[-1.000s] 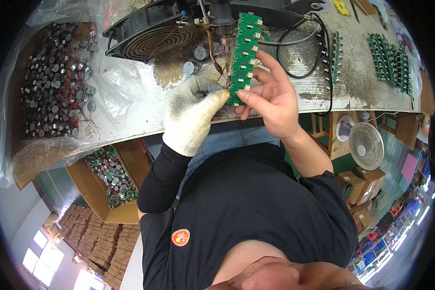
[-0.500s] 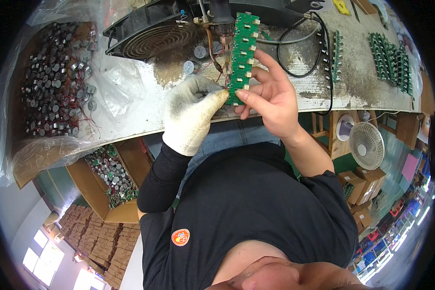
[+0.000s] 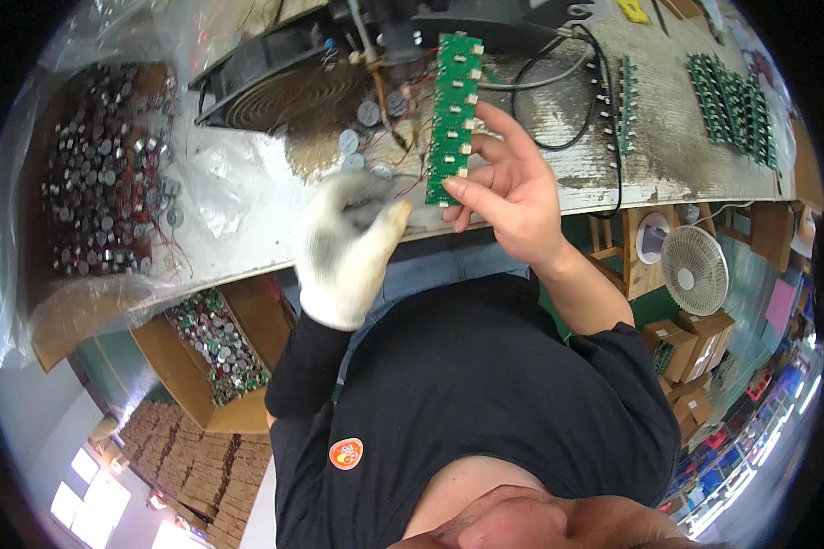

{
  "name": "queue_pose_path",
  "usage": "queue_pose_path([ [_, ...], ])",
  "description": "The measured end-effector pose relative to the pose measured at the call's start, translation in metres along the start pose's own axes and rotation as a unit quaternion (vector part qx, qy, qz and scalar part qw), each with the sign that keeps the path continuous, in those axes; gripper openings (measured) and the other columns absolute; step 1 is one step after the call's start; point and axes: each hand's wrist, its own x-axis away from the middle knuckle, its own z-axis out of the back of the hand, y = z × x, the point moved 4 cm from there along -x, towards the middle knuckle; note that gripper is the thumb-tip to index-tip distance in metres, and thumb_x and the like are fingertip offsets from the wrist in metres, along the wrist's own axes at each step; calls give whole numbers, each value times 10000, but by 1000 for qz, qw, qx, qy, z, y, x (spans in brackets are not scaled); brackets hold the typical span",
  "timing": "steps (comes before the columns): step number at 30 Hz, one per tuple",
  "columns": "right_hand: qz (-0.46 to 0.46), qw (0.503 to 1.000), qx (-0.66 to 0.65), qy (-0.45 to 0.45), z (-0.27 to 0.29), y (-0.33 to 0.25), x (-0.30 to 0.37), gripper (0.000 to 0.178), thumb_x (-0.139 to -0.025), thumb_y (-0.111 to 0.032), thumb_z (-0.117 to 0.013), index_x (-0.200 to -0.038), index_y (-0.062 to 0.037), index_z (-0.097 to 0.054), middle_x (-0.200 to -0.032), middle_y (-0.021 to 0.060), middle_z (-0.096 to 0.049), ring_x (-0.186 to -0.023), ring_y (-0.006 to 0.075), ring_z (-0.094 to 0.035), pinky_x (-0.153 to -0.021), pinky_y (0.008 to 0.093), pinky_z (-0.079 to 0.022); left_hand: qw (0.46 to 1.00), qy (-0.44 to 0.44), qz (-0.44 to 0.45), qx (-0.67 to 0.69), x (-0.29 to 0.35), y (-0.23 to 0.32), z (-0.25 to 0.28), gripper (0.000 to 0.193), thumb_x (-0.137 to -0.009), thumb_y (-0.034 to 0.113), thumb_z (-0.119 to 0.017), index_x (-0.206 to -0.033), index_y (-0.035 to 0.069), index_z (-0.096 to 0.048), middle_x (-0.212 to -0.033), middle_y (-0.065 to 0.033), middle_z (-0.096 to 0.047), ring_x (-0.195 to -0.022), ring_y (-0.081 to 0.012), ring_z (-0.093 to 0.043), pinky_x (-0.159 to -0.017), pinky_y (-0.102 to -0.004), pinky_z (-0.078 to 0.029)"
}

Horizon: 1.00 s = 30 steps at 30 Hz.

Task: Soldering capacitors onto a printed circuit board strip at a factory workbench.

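Note:
My bare right hand [image 3: 513,188] pinches the lower end of a long green circuit board strip [image 3: 454,110], held upright over the bench. White connectors line the strip's right edge. My left hand [image 3: 339,252], in a white glove, is left of the strip and apart from it. Its thumb and fingers are spread with nothing visible between them, slightly blurred. Beyond that hand lie a few small round metal parts [image 3: 349,141] with thin red wires. A soldering tip [image 3: 395,137] on a bent copper-coloured tube points down left of the strip.
A plastic-lined carton of round wired parts [image 3: 110,183] stands at left. A black fan [image 3: 293,91] is at the back. A black cable [image 3: 621,137] loops right of the strip, near more green boards [image 3: 732,110]. Below the bench edge are an open carton [image 3: 169,366] and a white fan [image 3: 696,270].
My left hand has let go near the strip's lower end and drawn back down and left, its fingers spreading. My right hand still holds the strip in nearly the same place.

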Motion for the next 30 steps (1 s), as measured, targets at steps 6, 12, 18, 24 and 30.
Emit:
queue_pose_path([
  [6,4,998,61,16,-1,-2,-3,684,-837,81,-599,-1423,-44,-270,-1088,148,-548,-687,169,-645,-537,243,-530,959,40,-189,-207,14,-14,13,218,-707,78,-727,-879,36,-600,-849,-129,-622,-771,-291,-617,-722,-367,-493],
  [12,48,991,108,55,3,5,-6,702,-842,77,-591,-1442,-39,-245,-1138,142,-551,-732,152,-640,-571,239,-536,931,90,-292,-203,0,-18,38,251,-700,88,-699,-931,46,-609,-1011,-143,-626,-1007,-347,-574,-891,-424,-445],
  [18,68,989,124,50,6,3,-3,666,-857,86,-566,-1434,-4,-247,-1156,147,-535,-708,123,-606,-568,222,-513,916,334,-129,-181,-6,-46,132,231,-762,81,-707,-967,10,-628,-890,-105,-649,-686,-189,-618,-648,-288,-498],
  [24,74,987,135,55,0,4,-6,666,-857,69,-573,-1434,1,-248,-1139,151,-530,-699,122,-602,-544,222,-506,828,335,-189,-408,-37,-11,187,258,-756,119,-656,-1012,93,-645,-955,-136,-624,-822,-323,-625,-718,-383,-510],
  [30,84,986,135,55,-1,3,-5,661,-856,79,-569,-1432,-2,-254,-1137,138,-526,-697,127,-610,-542,225,-513,822,214,-162,-503,-91,-23,193,232,-784,113,-615,-1016,125,-635,-920,-115,-604,-810,-326,-617,-695,-409,-507],
])
